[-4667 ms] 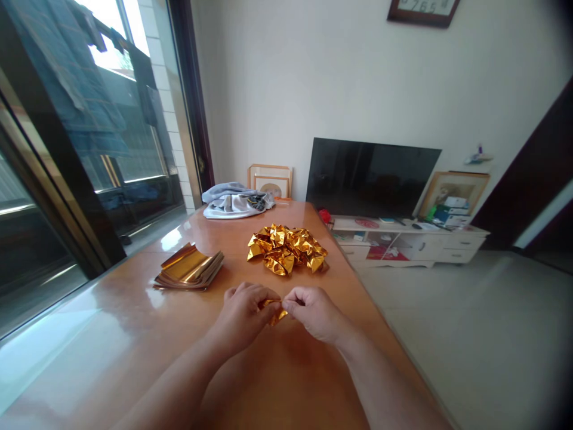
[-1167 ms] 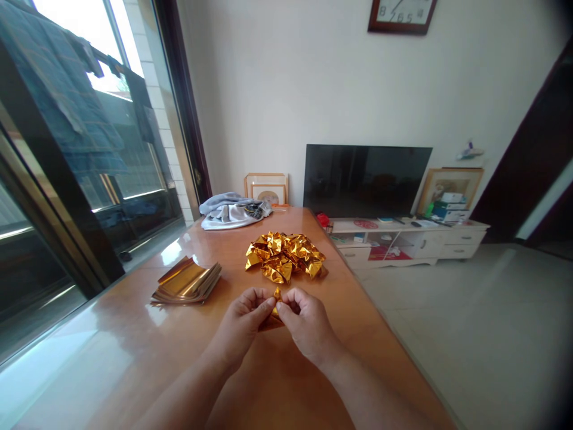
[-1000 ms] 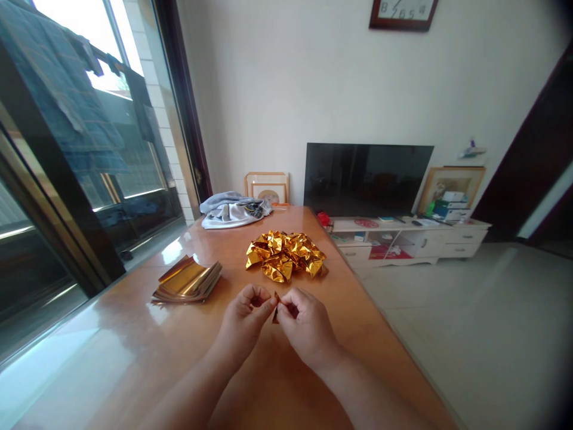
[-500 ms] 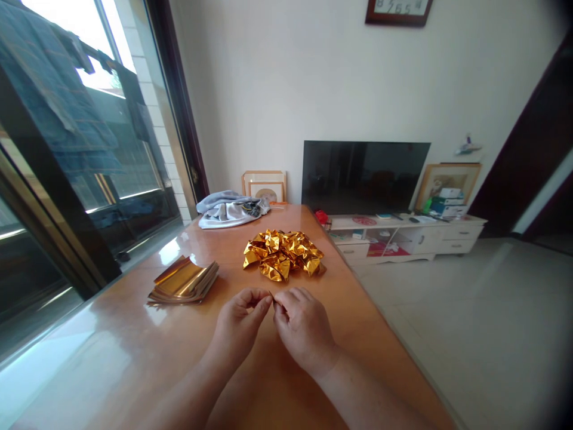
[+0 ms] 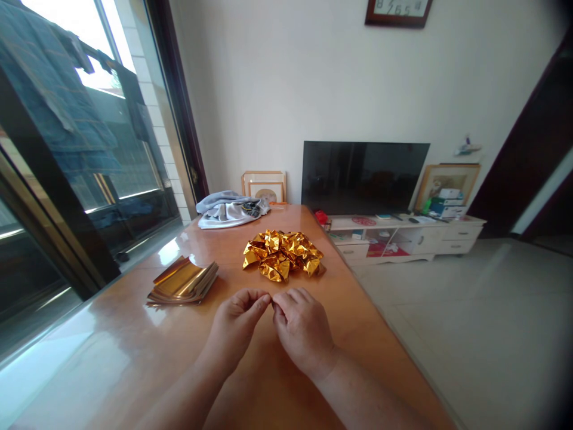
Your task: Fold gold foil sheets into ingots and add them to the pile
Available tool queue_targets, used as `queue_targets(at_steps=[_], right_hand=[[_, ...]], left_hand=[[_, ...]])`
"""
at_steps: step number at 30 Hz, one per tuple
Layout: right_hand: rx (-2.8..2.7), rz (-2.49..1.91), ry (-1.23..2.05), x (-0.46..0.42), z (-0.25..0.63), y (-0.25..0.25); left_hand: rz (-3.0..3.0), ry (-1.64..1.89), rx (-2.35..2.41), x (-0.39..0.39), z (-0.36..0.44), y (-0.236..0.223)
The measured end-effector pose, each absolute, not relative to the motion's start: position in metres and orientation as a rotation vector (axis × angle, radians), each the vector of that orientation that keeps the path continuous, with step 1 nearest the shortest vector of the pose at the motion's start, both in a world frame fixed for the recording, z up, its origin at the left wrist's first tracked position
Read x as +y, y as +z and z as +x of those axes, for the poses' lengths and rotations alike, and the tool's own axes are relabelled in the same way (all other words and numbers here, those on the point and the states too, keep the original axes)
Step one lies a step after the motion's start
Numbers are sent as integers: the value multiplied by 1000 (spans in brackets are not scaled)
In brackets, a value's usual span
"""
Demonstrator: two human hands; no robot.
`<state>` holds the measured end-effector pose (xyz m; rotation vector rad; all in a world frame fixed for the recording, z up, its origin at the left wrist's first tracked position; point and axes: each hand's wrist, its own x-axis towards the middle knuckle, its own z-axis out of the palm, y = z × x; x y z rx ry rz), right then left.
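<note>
Bare left hand (image 5: 235,329) and right hand (image 5: 304,334) meeting over a glossy orange wooden table (image 5: 111,334)

Fingertips (image 5: 265,300) of both hands pinch narrowly together, whatever lies between them too small to tell. Just ahead sits a heap of crumpled gold foil pieces (image 5: 283,255), with a stack of flat gold foil sheets (image 5: 182,282) to the left.

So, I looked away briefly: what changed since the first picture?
The left hand and right hand have closed in, fingertips meeting, and the small gold foil piece between them is now almost hidden. The crumpled gold foil pile and stack of foil sheets stayed put.
</note>
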<state>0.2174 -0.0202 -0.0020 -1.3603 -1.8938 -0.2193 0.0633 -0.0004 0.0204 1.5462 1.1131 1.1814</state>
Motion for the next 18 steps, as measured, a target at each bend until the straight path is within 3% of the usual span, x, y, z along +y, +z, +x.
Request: queue_targets(at_steps=[18], right_hand=[[-1853,-1322,-102,-22,218,-2]], left_hand=[[1542,1157,1108,2,62,21]])
